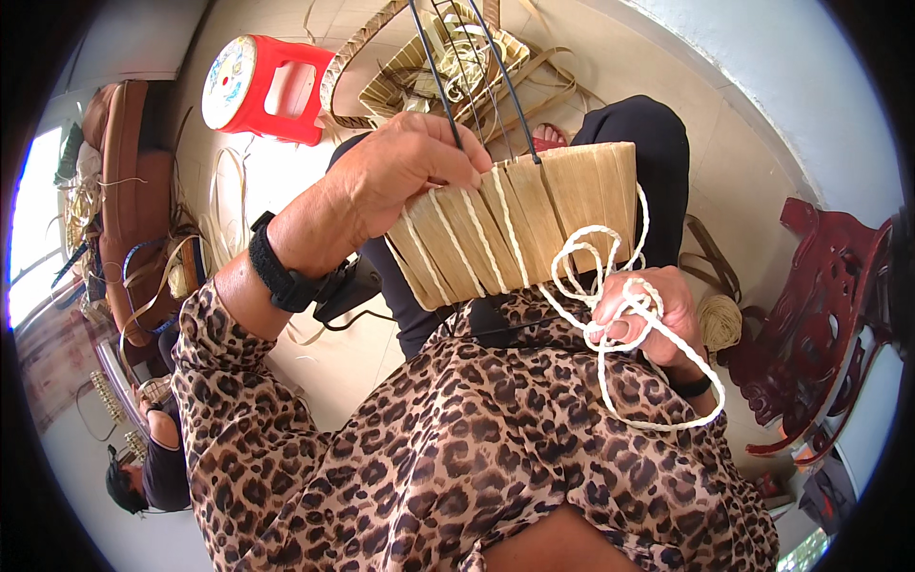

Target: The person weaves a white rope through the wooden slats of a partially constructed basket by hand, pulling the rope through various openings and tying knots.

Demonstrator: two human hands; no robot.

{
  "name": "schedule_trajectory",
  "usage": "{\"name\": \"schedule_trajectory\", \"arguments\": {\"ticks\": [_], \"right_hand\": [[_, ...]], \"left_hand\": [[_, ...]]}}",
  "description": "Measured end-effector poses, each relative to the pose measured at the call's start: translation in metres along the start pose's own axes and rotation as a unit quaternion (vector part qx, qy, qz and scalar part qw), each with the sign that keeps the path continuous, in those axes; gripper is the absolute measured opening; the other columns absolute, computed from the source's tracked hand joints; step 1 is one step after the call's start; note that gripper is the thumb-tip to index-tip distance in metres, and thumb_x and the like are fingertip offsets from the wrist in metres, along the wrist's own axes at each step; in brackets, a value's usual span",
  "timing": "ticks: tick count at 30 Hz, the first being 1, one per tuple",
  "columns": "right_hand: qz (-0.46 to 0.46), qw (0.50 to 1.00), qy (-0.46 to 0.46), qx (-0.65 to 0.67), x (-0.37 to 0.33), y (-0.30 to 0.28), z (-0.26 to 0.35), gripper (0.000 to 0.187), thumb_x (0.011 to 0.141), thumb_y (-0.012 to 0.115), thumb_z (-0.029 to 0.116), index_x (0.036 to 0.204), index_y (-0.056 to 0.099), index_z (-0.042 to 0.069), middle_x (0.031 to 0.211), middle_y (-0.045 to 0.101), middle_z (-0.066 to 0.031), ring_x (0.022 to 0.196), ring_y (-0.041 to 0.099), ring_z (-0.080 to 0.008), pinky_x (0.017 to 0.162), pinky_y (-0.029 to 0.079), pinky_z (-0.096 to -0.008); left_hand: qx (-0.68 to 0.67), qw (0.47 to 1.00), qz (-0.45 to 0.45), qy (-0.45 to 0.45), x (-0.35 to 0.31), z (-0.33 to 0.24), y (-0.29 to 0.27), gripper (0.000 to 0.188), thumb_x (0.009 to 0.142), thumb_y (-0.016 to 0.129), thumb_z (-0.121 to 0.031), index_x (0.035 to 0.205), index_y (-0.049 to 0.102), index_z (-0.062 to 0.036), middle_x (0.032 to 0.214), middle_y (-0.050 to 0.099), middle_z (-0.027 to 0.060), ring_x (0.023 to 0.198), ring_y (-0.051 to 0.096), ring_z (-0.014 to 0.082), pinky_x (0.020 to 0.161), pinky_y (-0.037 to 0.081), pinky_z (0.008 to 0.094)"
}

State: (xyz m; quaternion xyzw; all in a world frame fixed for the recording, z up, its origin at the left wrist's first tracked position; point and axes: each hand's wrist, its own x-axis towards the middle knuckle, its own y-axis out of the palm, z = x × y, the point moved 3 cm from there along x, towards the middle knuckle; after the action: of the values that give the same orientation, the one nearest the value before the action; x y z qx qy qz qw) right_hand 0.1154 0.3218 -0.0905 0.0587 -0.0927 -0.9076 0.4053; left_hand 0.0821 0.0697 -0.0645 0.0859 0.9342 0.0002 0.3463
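Note:
A tan basket [572,200] of broad flat strips rests on my lap, tilted, with white cord running down its side in several lines. At its upper rim my left hand [410,172] is closed, thumb and fingers pinched on the edge; the fingertips inside are hidden. Black rods [502,67] rise from the rim and pass out of the top of view. White twisted cord [658,334] hangs in loose loops from the basket's lower right corner. My right hand [662,305] is closed around the loops, below and right of the basket.
Beyond my knees stand a red stool [295,95] and a yellowish basket [381,91] of strips. A ball of cord [720,319] and carved dark-red furniture [810,315] are at right. A brown seat [129,210] with loose strips and another person [157,458] are at left.

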Motion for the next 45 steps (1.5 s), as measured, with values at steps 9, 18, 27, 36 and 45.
{"name": "schedule_trajectory", "arguments": {"ticks": [9, 18, 27, 36, 45], "right_hand": [[-0.025, 0.987, 0.019, 0.156, -0.0007, -0.0014, -0.0076, 0.017, 0.076, 0.069, 0.012, 0.076, 0.06, -0.003, 0.068, 0.062, -0.0092, 0.06, 0.061, -0.0152, 0.053, 0.049, -0.0255], [-0.044, 0.979, 0.029, 0.199, 0.0017, -0.0018, -0.0041, 0.015, 0.074, 0.069, 0.009, 0.076, 0.061, -0.003, 0.068, 0.062, -0.0114, 0.059, 0.06, -0.0168, 0.051, 0.049, -0.0267], [-0.041, 0.979, 0.022, 0.198, 0.0022, -0.0024, -0.0025, 0.017, 0.074, 0.07, 0.011, 0.078, 0.061, -0.003, 0.068, 0.061, -0.0115, 0.061, 0.061, -0.0181, 0.052, 0.049, -0.0275], [-0.033, 0.984, 0.021, 0.172, 0.002, -0.0039, -0.0034, 0.017, 0.074, 0.07, 0.011, 0.077, 0.061, -0.003, 0.067, 0.061, -0.0115, 0.059, 0.061, -0.0188, 0.051, 0.049, -0.0272], [-0.038, 0.989, 0.001, 0.145, 0.002, -0.0021, -0.0056, 0.021, 0.08, 0.065, 0.021, 0.079, 0.057, 0.002, 0.063, 0.058, -0.0114, 0.054, 0.057, -0.0159, 0.046, 0.046, -0.0254]], "left_hand": [[-0.068, 0.997, 0.028, -0.019, 0.0054, -0.0018, -0.0042, 0.021, 0.069, 0.049, -0.008, 0.081, 0.06, 0.0056, 0.07, 0.057, 0.0061, 0.061, 0.051, 0.0115, 0.061, 0.045, 0.0233], [-0.068, 0.997, -0.011, -0.026, 0.0067, -0.0009, -0.0017, 0.017, 0.07, 0.053, -0.005, 0.08, 0.061, 0.0052, 0.069, 0.058, 0.0065, 0.059, 0.054, 0.0121, 0.058, 0.046, 0.0238], [-0.048, 0.999, 0.007, -0.02, 0.0103, 0.0011, -0.0006, 0.015, 0.068, 0.057, -0.005, 0.079, 0.062, 0.0042, 0.071, 0.062, 0.0092, 0.059, 0.058, 0.0133, 0.059, 0.049, 0.0241], [-0.023, 1.0, -0.013, -0.015, 0.01, 0.0001, 0.0022, 0.013, 0.068, 0.06, -0.007, 0.077, 0.063, 0.0016, 0.069, 0.062, 0.0072, 0.058, 0.057, 0.0121, 0.061, 0.047, 0.0234], [-0.006, 1.0, -0.015, -0.011, 0.011, -0.0001, 0.0031, 0.012, 0.067, 0.063, -0.007, 0.077, 0.063, -0.0002, 0.069, 0.062, 0.0061, 0.058, 0.057, 0.0121, 0.061, 0.047, 0.0235]]}}
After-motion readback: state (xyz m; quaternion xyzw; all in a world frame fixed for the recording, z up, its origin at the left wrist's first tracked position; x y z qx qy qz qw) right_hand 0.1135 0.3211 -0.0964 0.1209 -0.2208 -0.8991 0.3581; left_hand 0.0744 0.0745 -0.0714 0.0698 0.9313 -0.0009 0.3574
